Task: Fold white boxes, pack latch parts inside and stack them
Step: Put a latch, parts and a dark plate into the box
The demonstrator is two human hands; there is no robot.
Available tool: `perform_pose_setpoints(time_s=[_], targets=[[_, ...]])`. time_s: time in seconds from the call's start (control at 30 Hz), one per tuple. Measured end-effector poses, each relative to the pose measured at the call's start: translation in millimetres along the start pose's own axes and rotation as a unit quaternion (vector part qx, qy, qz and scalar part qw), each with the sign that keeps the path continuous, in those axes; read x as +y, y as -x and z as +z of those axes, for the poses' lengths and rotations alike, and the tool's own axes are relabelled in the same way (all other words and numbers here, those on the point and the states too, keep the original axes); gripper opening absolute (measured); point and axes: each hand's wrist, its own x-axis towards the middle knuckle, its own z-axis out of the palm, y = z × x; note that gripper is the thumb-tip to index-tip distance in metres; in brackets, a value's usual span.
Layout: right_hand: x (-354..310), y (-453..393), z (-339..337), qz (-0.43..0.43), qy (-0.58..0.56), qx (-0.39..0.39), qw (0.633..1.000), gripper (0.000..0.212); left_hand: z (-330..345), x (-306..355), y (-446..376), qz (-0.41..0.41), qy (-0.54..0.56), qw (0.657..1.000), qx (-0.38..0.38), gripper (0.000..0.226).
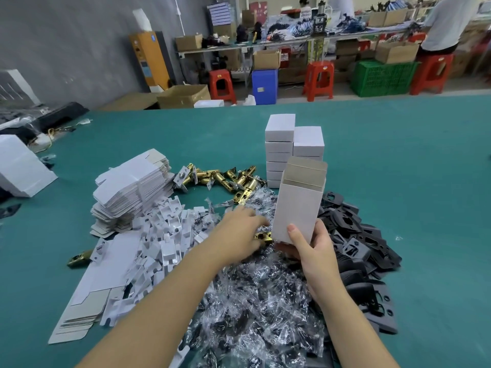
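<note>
Your right hand (313, 251) is gripping the light, crushable open box (297, 205) low down, while your left hand (241, 232), fingers blurred so I cannot tell their state, is reaching for a heavy brass latch (261, 237) just beside them

The stacked white boxes (280, 152) stand as two columns near mid-table, the tallest barrier. Beyond them and to their right the green table (398, 155) lies bare, open to a reach from that side. Just left of them, brass latch bolts (220, 179) are strewn low; further left rises a pile of flat box blanks (132, 187). In front of the stacks an upright open box (299, 205), gripped by the right hand (313, 251), blocks the straight approach. Black plates (356, 235) crowd the ground to the front right, bagged screws (255, 301) and white plastic inserts (164, 243) the near front. The left hand (239, 235) lies over the bags there.
</note>
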Motion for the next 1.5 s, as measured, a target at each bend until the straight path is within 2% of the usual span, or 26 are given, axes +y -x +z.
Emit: perform_pose_setpoints(time_s=[0.1, 0.23, 0.33, 0.47, 0.57, 0.67, 0.8, 0.97, 1.23, 1.37, 1.5], targets=[[-0.1, -0.1, 0.3, -0.003, 0.008, 0.003, 1.000, 0.033, -0.3, 10.0, -5.3, 0.033, -0.012, 0.999, -0.013, 0.045], [-0.7, 0.0, 0.3, -0.004, -0.001, 0.002, 1.000, 0.029, -2.5, 12.1, -8.0, 0.032, -0.005, 0.999, -0.020, 0.040], [-1.3, 0.2, 0.1, -0.003, -0.006, -0.004, 1.000, 0.029, -11.7, 9.6, -4.5, -0.005, 0.036, 0.999, 0.008, 0.039], [-2.0, 0.5, 0.4, -0.001, 0.002, -0.010, 1.000, 0.031, -44.9, -7.5, 8.9, -0.068, 0.089, 0.993, 0.047, 0.014], [-2.3, 0.6, 1.5, 0.001, 0.015, -0.023, 1.000, 0.034, -75.7, -20.0, 24.9, -0.099, 0.106, 0.988, 0.058, 0.014], [-3.9, 2.1, 3.1, 0.003, 0.019, -0.037, 0.999, 0.036, -108.7, -25.5, 40.0, -0.097, 0.137, 0.977, 0.134, 0.009], [-10.7, 6.8, 5.5, 0.001, 0.034, -0.068, 0.997, 0.034, -152.2, -13.9, 53.7, -0.019, 0.199, 0.940, 0.278, 0.006], [-15.7, 9.3, 6.0, 0.021, 0.044, -0.118, 0.992, 0.034, -159.2, 17.1, 37.3, 0.040, 0.285, 0.892, 0.348, 0.008], [-22.3, 11.6, 4.2, 0.029, -0.039, -0.144, 0.988, 0.052, -123.2, 21.8, 10.8, 0.002, 0.330, 0.886, 0.326, 0.015], [-23.4, 10.4, 1.4, 0.007, -0.027, -0.128, 0.991, 0.037, -111.5, 22.7, 11.7, 0.011, 0.300, 0.915, 0.270, 0.011], [-24.2, 11.0, -0.5, 0.009, -0.028, -0.131, 0.991, 0.046, -104.0, 27.9, 13.8, 0.026, 0.273, 0.940, 0.205, 0.009]])
